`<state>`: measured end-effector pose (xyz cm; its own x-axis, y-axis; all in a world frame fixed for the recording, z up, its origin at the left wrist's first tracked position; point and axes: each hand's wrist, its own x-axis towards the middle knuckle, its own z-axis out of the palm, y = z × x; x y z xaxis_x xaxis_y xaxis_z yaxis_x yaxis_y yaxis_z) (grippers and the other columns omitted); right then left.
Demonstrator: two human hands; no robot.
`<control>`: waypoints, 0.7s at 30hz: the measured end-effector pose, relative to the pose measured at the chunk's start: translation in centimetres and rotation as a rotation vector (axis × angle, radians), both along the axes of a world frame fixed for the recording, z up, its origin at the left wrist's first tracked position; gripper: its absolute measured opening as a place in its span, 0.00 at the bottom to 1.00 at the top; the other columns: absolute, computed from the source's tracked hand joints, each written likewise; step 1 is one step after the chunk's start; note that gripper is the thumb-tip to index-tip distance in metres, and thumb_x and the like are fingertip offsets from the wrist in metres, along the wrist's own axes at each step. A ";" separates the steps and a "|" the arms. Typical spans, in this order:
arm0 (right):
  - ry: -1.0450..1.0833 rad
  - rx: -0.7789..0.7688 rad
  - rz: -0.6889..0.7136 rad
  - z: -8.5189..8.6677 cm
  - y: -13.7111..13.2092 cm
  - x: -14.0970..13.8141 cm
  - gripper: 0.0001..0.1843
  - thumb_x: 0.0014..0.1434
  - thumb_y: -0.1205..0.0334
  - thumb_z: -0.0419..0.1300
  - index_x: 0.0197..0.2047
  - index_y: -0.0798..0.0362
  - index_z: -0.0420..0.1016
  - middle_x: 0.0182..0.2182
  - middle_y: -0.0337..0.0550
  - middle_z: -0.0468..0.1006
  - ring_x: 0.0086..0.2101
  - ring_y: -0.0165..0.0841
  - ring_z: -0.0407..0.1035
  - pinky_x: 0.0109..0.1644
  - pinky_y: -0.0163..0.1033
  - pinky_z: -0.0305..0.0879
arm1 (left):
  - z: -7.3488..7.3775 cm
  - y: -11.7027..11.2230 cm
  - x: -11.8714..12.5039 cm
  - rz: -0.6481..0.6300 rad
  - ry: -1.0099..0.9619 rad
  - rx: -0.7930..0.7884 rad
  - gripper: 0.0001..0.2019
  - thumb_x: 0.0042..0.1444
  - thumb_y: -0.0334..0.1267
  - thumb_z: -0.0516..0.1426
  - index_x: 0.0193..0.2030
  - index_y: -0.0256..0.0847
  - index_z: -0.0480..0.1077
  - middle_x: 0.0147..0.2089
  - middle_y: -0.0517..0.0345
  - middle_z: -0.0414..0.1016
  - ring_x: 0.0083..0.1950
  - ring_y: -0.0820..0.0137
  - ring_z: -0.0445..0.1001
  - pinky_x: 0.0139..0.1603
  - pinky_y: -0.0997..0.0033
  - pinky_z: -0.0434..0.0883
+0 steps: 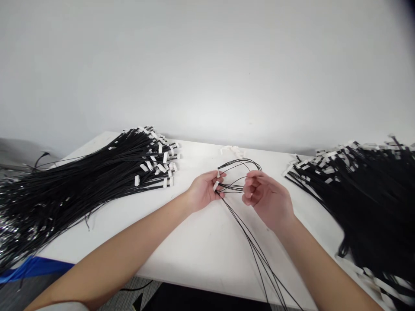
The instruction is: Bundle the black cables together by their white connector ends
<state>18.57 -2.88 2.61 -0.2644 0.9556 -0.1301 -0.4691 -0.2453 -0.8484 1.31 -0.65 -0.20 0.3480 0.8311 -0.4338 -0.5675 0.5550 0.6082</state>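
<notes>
My left hand [207, 190] is closed around the white connectors of a black wire harness. One white connector [216, 185] sits between its fingers, and a smaller white connector [218, 173] shows near the fingertips. Thin black wires [231, 188] run from these connectors to my right hand [267, 196], whose fingers are curled round them; the wires' far part is hidden behind the fingers. Above, several wires arch in a loop between the two hands. Loose black wires [251, 237] of the same harness trail down across the white table and over its front edge.
A large pile of black cables [106, 168] with white connectors lies on the table's left side. Another such pile [366, 194] covers the right side. Small white connectors [235, 150] lie at the back of the white table [194, 246], by the wall. Blue material [35, 268] shows lower left.
</notes>
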 end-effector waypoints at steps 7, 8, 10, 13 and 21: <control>0.008 0.074 -0.578 0.0 1.4 1.5 0.12 0.50 0.55 0.60 0.33 0.54 0.71 0.21 0.32 0.61 0.19 0.22 0.57 0.22 0.31 0.59 | 0.2 0.0 -0.1 -0.019 0.026 0.013 0.08 0.49 0.37 0.54 0.35 0.34 0.66 0.28 0.61 0.56 0.23 0.79 0.56 0.21 0.75 0.58; 0.009 0.079 -0.643 0.1 1.6 1.7 0.12 0.49 0.55 0.61 0.33 0.54 0.71 0.22 0.32 0.61 0.20 0.21 0.58 0.23 0.31 0.61 | 0.2 -0.1 -0.1 -0.019 0.030 0.015 0.08 0.49 0.37 0.54 0.34 0.35 0.66 0.28 0.61 0.56 0.23 0.79 0.56 0.21 0.75 0.58; 0.055 0.067 -0.727 0.3 1.9 2.2 0.12 0.49 0.55 0.62 0.33 0.54 0.70 0.25 0.33 0.64 0.23 0.21 0.62 0.28 0.31 0.65 | 0.3 -0.1 -0.1 -0.017 0.035 0.019 0.07 0.48 0.37 0.54 0.33 0.35 0.65 0.29 0.61 0.56 0.23 0.79 0.56 0.20 0.76 0.58; 0.206 0.038 -0.739 0.8 2.1 2.8 0.13 0.49 0.53 0.62 0.34 0.53 0.69 0.28 0.34 0.66 0.28 0.22 0.65 0.34 0.31 0.67 | 0.3 -0.2 -0.2 -0.031 0.035 0.033 0.07 0.48 0.37 0.55 0.32 0.36 0.65 0.29 0.61 0.56 0.23 0.79 0.56 0.20 0.76 0.57; 0.131 0.127 -0.511 1.8 1.7 3.3 0.08 0.51 0.57 0.60 0.35 0.49 0.68 0.17 0.28 0.53 0.15 0.20 0.48 0.17 0.28 0.51 | -0.2 0.0 -0.4 -0.058 0.064 0.094 0.10 0.50 0.40 0.54 0.36 0.36 0.68 0.33 0.58 0.59 0.25 0.79 0.58 0.21 0.76 0.58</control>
